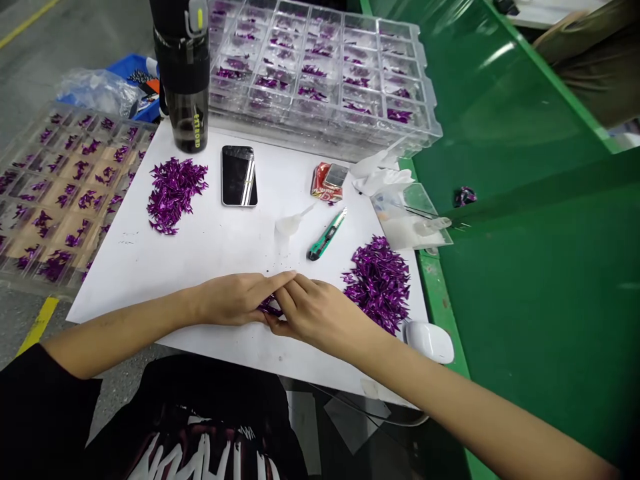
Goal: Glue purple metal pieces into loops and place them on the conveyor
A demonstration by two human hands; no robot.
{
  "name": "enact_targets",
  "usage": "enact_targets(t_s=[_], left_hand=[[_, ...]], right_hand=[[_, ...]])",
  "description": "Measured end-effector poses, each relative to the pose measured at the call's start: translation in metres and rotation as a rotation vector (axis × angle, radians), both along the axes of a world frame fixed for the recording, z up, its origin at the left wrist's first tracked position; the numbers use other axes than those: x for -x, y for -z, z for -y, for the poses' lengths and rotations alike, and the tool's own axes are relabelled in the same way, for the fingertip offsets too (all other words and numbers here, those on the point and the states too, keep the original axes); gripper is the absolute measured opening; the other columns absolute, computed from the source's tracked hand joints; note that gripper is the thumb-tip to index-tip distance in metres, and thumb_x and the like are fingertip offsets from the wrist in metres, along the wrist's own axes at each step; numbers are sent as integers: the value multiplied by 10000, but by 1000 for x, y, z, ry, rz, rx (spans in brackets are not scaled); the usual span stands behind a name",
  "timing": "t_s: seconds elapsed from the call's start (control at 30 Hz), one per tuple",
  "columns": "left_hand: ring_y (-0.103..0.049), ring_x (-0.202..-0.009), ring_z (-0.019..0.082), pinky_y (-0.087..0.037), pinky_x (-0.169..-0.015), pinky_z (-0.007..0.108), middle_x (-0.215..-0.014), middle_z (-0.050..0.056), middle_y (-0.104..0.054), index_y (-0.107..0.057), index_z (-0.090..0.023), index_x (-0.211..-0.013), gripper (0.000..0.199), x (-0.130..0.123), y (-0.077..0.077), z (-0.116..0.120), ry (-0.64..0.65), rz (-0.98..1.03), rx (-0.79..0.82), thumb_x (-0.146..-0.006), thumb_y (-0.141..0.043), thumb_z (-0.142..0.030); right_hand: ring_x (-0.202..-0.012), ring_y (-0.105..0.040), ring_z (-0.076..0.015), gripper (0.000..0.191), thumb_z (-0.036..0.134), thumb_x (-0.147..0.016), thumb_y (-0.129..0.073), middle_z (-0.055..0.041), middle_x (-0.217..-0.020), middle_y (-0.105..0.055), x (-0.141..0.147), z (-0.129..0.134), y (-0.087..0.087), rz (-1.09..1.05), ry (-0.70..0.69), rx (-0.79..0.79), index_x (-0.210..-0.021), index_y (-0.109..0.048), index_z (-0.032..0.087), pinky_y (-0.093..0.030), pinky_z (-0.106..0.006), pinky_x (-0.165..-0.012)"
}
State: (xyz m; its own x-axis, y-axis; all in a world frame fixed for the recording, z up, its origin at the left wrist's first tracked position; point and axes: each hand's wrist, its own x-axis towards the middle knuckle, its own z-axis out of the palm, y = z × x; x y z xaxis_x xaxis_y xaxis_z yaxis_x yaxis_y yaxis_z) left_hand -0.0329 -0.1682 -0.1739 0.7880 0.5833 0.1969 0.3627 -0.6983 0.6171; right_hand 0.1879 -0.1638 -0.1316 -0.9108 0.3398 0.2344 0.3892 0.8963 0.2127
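My left hand (235,299) and my right hand (315,313) meet at the front of a white board (210,257). Between them, a small purple foil piece (271,307) is mostly hidden by my fingers, and both hands seem to hold it. A heap of purple foil pieces (377,283) lies just beyond my right hand, and another heap (175,195) lies further left. A green utility knife (327,233) and a small plastic squeeze bottle (289,223) rest ahead of my hands.
A phone (239,176) and a black water bottle (186,87) stand behind. Clear compartment trays (320,67) (65,193) hold purple pieces at the back and left. A white mouse (429,341) sits at the right edge, beside a green bench (525,300).
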Motion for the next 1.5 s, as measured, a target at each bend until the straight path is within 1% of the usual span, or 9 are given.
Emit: enact_targets(t_s=[0.27,0.43,0.6,0.83,0.9,1.0,1.13,1.3,1.5], left_hand=[[-746,-1014,264,-631,-889,377,-1107,165,-761,-263,-28,-1584,763,0,0,-6,29,-34,63,-1011,-677,-315],[-738,-989,270,-627,-893,390,-1075,186,-760,-286,23,-1557,738,-1,2,-4,44,-43,15,-1003,-681,-264],[-740,-1044,272,-623,-918,388,-1121,190,-757,-311,7,-1548,762,-1,0,-4,35,-13,-11,-990,-716,-318],[-750,-1072,242,-627,-968,363,-1169,170,-769,-494,-62,-1454,578,1,2,-6,-12,61,19,-1000,-693,-358],[-747,-1068,229,-626,-973,346,-1176,170,-765,-544,-69,-1409,473,1,2,-7,-19,91,15,-1025,-660,-318],[-737,-1045,213,-625,-957,327,-1160,163,-756,-605,-77,-1313,318,2,-1,-6,-33,135,11,-1032,-628,-225],[-716,-968,192,-626,-860,301,-1090,123,-742,-630,-122,-1197,230,0,-3,-5,-85,138,53,-972,-586,-126],[-657,-789,155,-578,-699,259,-1003,82,-709,-611,-139,-1125,220,-1,-4,-5,-156,110,81,-917,-539,-118],[-616,-726,165,-532,-663,277,-889,50,-682,-604,-174,-1019,146,-2,-6,-3,-212,71,141,-896,-525,-164]], right_hand=[[-615,-554,-174,320,346,-1083,-492,-53,-721,-604,-4,-16,7,-112,-63,299,-868,-614,142,-458,-296,-517],[-601,-528,-163,318,341,-1098,-473,-33,-692,-588,-2,-14,8,-208,-53,286,-866,-596,161,-465,-288,-516],[-664,-598,-201,286,341,-1093,-522,-54,-729,-603,-1,-7,-1,-85,6,218,-906,-602,140,-466,-311,-524],[-714,-701,-173,386,520,-1082,-511,-88,-914,-749,-32,2,-28,-239,214,429,-1087,-653,160,-538,-283,-618],[-687,-703,-168,324,502,-1058,-590,-66,-910,-776,-56,-12,-44,-307,375,284,-1043,-705,199,-491,-277,-584],[-741,-716,-232,242,385,-969,-655,-104,-863,-783,-94,-49,-60,-329,892,-28,-988,-771,173,-397,-315,-597],[-1044,-722,-342,480,242,-858,-608,-241,-1121,-769,-119,-91,-52,-330,1442,-18,-1286,-706,46,-414,-410,-824],[-1047,-746,-320,407,192,-875,-566,-210,-1040,-785,-129,-102,-17,-496,1475,16,-1209,-771,81,-415,-428,-952],[-556,-678,-253,455,461,-847,-679,-147,-592,-655,-163,-154,-6,-657,1640,-186,-803,-813,28,-386,-379,-571]])
